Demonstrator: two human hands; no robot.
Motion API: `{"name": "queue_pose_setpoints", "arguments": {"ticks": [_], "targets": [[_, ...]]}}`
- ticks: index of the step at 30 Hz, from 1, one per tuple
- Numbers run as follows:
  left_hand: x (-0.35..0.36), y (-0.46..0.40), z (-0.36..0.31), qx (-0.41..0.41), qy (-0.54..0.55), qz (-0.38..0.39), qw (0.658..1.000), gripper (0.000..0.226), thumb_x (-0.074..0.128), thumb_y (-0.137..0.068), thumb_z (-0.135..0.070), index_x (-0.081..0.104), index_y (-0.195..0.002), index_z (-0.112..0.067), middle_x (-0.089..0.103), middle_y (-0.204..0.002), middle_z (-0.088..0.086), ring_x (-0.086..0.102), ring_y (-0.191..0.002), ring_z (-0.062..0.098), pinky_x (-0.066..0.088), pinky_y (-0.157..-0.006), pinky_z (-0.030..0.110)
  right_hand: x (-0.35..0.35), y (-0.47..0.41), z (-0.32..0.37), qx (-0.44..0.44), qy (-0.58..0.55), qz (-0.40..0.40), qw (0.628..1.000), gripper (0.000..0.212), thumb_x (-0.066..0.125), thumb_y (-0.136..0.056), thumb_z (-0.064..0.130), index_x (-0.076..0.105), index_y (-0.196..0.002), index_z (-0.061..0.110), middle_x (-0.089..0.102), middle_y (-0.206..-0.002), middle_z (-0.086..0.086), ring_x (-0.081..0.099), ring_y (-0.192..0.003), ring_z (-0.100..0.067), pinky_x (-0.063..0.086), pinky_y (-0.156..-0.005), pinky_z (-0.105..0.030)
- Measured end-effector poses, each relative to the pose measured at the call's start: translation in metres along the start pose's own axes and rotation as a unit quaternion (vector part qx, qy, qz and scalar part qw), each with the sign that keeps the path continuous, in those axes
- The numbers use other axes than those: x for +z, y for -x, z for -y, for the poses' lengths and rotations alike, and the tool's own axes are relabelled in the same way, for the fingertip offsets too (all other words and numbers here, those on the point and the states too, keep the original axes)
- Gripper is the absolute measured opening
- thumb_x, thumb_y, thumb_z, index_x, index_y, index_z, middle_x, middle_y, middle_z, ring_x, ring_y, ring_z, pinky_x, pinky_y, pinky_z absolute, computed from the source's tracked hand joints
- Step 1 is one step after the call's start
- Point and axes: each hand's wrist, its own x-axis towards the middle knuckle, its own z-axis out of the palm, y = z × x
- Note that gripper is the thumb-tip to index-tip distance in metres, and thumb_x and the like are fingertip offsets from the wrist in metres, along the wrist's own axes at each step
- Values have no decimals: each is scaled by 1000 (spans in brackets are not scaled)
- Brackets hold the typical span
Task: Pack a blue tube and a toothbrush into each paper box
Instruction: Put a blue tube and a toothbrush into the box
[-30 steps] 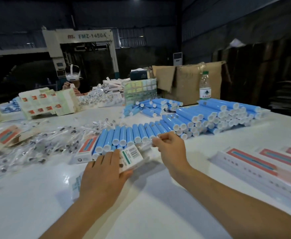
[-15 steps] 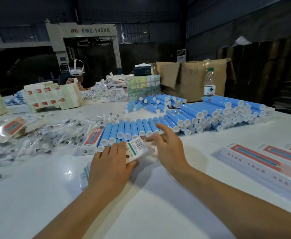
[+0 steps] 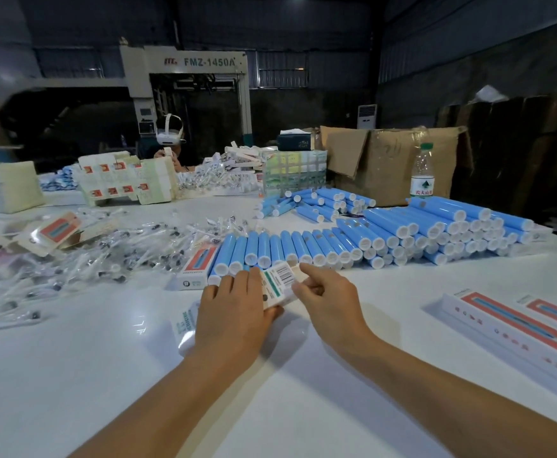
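Both hands meet over one paper box (image 3: 278, 285) lying on the white surface (image 3: 105, 375) just in front of a row of blue tubes (image 3: 280, 249). The left hand (image 3: 234, 315) lies on the box with its grip curled round the near end, fingers over the top and thumb beneath. The right hand (image 3: 328, 300) pinches the box's far end between thumb and forefinger, its grip closed on the flap there. The front row holds about twelve tubes side by side, white caps toward the person; a larger stack of tubes (image 3: 452, 233) to the right and a loose heap (image 3: 316, 203) behind are too many to count. One closed box (image 3: 197, 266) lies left of the row. Wrapped toothbrushes (image 3: 82, 262) lie in a pile at the left, uncountable. Two long flat boxes (image 3: 515, 328) sit at the right edge. One water bottle (image 3: 422, 173) stands beside one cardboard carton (image 3: 392, 163).
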Motion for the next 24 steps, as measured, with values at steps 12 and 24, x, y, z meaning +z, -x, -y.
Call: {"name": "queue_pose_setpoints", "arguments": {"ticks": [12,24], "targets": [[0,3,-10,22,0,-6,1000,74,30,-91,-65,17,-144,-16,38,-142,1,38,-126,19,30,-98,33,4,-4,-2,38,35,-3,999,20,52,-95,20,67,-108,19,54,-99,0,52,-79,-2,40,-63,-10],[-2,1,-6,-1,26,-39,999,70,28,-91,-64,19,-143,-17,40,-139,-1,39,-125,18,30,-97,31,-3,-6,0,-21,78,-30,996,43,62,-90,31,51,-132,25,39,-116,7,37,-104,-4,33,-81,-10]]}}
